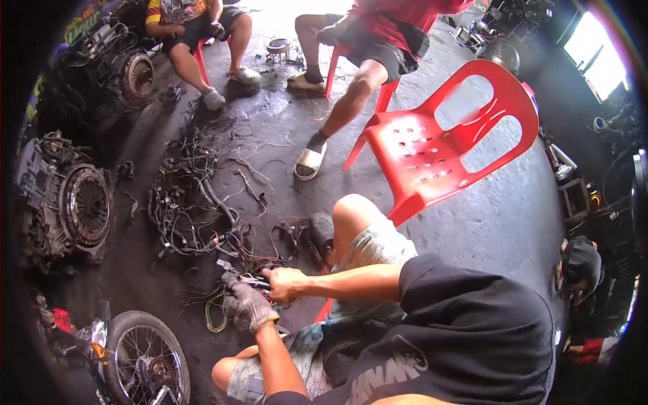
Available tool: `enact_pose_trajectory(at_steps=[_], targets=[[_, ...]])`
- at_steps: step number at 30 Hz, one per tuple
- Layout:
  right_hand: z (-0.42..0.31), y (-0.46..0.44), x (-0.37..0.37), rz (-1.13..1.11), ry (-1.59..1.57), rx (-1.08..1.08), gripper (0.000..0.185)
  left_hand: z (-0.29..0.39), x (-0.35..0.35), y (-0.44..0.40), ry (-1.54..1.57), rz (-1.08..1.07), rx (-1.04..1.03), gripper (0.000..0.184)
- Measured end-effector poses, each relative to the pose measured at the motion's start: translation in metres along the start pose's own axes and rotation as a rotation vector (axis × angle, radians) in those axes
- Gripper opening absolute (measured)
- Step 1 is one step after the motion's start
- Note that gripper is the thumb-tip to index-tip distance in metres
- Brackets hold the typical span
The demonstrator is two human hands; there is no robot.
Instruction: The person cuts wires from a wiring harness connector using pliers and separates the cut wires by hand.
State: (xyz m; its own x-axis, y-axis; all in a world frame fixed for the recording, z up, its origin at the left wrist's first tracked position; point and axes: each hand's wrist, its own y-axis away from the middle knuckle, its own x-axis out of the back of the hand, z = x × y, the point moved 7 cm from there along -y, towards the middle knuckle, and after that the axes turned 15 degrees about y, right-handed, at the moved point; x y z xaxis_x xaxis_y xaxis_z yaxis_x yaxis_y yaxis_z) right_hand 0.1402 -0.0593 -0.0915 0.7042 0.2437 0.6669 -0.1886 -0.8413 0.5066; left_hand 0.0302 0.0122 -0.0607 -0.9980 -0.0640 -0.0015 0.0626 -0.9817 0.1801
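My left hand (250, 305), in a grey knitted glove, is closed around part of the wiring, with a pale connector (227, 266) just beyond its fingertips. Right beside it, my bare right hand (287, 283) is closed on a small dark item too hidden to name. Both hands are close together above the floor, between my knees. A large tangle of dark wire harness (196, 216) lies on the floor beyond them, and thin yellow-green wires (214, 317) loop below the glove.
A red plastic chair (418, 152) stands at upper right. Two people (196, 40) (378, 40) sit at the top. Clutch-like machinery (86, 206) is at left, a motorcycle wheel (147, 358) at lower left. Another person (582, 263) is at far right.
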Motion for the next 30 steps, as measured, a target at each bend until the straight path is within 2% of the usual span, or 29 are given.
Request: enact_pose_trajectory(at_steps=[1, 3, 5, 7, 9, 10, 11, 13, 15, 17, 19, 20, 21, 23, 25, 27, 28, 29, 30], targets=[[0.002, -0.002, -0.003, 0.003, 0.004, 0.008, 0.056, 0.001, -0.005, 0.004, 0.027, -0.001, 0.083, 0.052], [0.003, -0.006, 0.000, 0.165, 0.163, 0.053, 0.058, 0.000, -0.008, 0.005, 0.131, 0.038, 0.191, 0.050], [-0.002, -0.007, 0.000, 0.109, 0.126, 0.035, 0.061, 0.005, -0.010, 0.001, 0.122, 0.037, 0.075, 0.049], [0.001, -0.009, 0.002, 0.068, 0.162, 0.010, 0.062, 0.008, -0.010, 0.002, 0.120, 0.023, 0.113, 0.047], [0.000, -0.011, 0.003, 0.110, 0.235, 0.048, 0.060, -0.002, -0.010, 0.007, 0.183, 0.045, 0.296, 0.047], [0.002, -0.015, 0.001, 0.178, 0.228, 0.035, 0.056, -0.003, -0.010, 0.004, 0.237, 0.102, 0.220, 0.046], [0.001, -0.013, -0.004, 0.228, 0.217, 0.026, 0.053, -0.015, -0.018, 0.003, 0.434, 0.161, 0.392, 0.047], [0.014, -0.029, -0.021, 0.326, 0.213, 0.022, 0.043, -0.006, -0.019, 0.006, 0.359, 0.056, 0.255, 0.049], [0.011, -0.030, -0.024, 0.226, 0.177, 0.011, 0.036, -0.016, -0.006, -0.009, -0.380, -0.068, -0.278, 0.052], [0.008, -0.034, -0.024, 0.049, 0.065, -0.004, 0.046, -0.026, 0.004, -0.019, -0.071, 0.120, 0.051, 0.056], [0.004, -0.037, -0.009, -0.185, -0.080, -0.027, 0.034, -0.023, 0.006, -0.027, 0.435, 0.263, 0.116, 0.046], [0.004, -0.036, -0.006, -0.171, -0.194, 0.024, 0.035, -0.024, 0.014, -0.031, 0.440, 0.256, 0.274, 0.045], [0.004, -0.032, 0.006, -0.025, -0.010, -0.017, 0.034, -0.023, 0.018, -0.030, 0.453, 0.249, 0.435, 0.045], [-0.010, -0.011, 0.029, 0.439, 0.356, 0.113, 0.039, -0.022, 0.018, -0.020, 0.452, 0.279, 0.616, 0.052], [-0.013, -0.013, 0.027, 0.451, 0.329, 0.111, 0.040, -0.030, 0.015, -0.022, 0.504, 0.230, 0.601, 0.060], [-0.008, -0.008, 0.024, 0.452, 0.307, 0.093, 0.041, -0.032, 0.019, -0.027, 0.472, 0.076, 0.708, 0.066], [-0.004, -0.013, 0.014, 0.204, 0.125, 0.121, 0.038, 0.012, 0.010, -0.007, 0.527, 0.055, 0.704, 0.057], [-0.009, -0.008, 0.005, -0.051, -0.055, 0.151, 0.036, 0.003, 0.023, -0.029, 0.600, 0.150, 0.485, 0.053], [-0.015, 0.007, 0.003, -0.269, -0.226, 0.237, 0.036, -0.009, 0.030, -0.046, 0.415, -0.004, 0.498, 0.052]])
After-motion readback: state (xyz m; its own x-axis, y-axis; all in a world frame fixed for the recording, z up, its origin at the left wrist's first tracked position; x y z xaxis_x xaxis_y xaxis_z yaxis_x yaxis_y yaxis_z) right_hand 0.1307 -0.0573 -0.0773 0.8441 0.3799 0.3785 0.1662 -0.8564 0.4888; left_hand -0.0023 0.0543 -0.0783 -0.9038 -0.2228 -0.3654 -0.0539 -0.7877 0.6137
